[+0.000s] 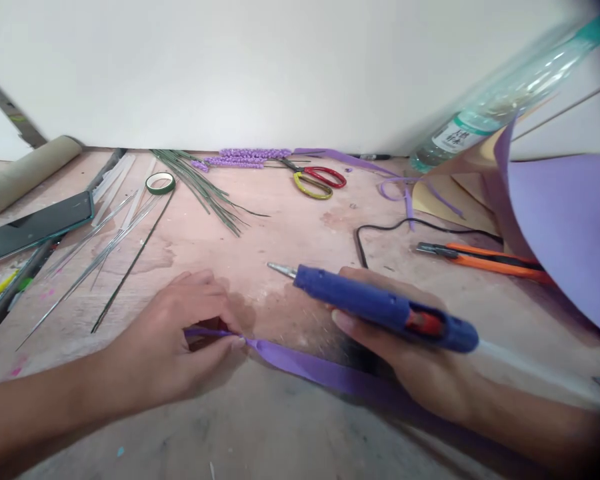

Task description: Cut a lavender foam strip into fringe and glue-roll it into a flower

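Left hand [167, 340] in fingertip pinch on purple strip [315, 370], right hand [410, 367] firmly round glue gun [355, 293]

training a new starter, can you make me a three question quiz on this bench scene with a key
1. Which hand holds the blue glue gun?
2. True or false: the scissors have one red handle and one yellow handle.
3. What does the left hand pinch?
a) the green tape
b) the purple strip
c) the orange cutter

Key: 1. The right hand. 2. True. 3. b.
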Demonstrator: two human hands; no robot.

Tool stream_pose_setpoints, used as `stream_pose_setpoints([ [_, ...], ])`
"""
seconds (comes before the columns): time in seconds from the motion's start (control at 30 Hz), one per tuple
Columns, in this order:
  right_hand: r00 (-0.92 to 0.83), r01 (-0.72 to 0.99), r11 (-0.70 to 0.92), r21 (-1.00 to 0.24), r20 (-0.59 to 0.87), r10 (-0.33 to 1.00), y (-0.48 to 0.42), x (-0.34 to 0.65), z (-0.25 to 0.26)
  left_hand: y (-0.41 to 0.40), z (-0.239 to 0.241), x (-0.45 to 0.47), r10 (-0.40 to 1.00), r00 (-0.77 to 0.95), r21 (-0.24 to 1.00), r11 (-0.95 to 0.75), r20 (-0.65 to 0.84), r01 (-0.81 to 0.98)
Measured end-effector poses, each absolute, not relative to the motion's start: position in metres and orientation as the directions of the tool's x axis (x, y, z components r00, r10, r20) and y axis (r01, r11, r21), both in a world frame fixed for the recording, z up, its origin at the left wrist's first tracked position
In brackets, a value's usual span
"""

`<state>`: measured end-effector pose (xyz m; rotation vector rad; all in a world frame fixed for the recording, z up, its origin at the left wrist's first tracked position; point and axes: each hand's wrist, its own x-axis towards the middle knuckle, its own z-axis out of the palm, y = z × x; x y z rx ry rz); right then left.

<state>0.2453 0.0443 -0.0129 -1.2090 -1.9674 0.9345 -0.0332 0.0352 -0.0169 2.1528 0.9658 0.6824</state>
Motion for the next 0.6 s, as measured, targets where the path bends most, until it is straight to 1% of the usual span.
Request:
stream_pose_setpoints([
  [0.07,-0.474,0.411,0.412,-0.813,0.195,0.859,0.039,0.247,-0.014,0.035,-0.017,-0.035,0.783,0.593,0.734,-0.513,0.187,0.446],
  [0.13,-0.520,0.364,0.461,-0.809,0.234,0.822,0.038,0.251,-0.015,0.034,-0.017,-0.038,0.783,0.595,0.729,-0.514,0.183,0.452],
  [0.27,-0.511,0.291,0.507,-0.811,0.316,0.799,0.037,0.257,-0.018,0.033,-0.017,-0.040,0.787,0.583,0.743,-0.510,0.200,0.434],
  [0.37,-0.540,0.282,0.483,-0.829,0.279,0.794,0.036,0.257,-0.017,0.031,-0.017,-0.039,0.797,0.567,0.752,-0.501,0.209,0.428],
  [0.47,-0.509,0.275,0.423,-0.863,0.243,0.826,0.033,0.256,-0.014,0.029,-0.018,-0.039,0.795,0.572,0.747,-0.502,0.200,0.437],
  [0.53,-0.487,0.291,0.384,-0.876,0.210,0.848,0.032,0.255,-0.012,0.028,-0.019,-0.040,0.793,0.588,0.752,-0.484,0.160,0.447],
  [0.6,-0.481,0.297,0.369,-0.881,0.196,0.854,0.031,0.254,-0.011,0.027,-0.019,-0.041,0.799,0.596,0.762,-0.433,0.077,0.481],
])
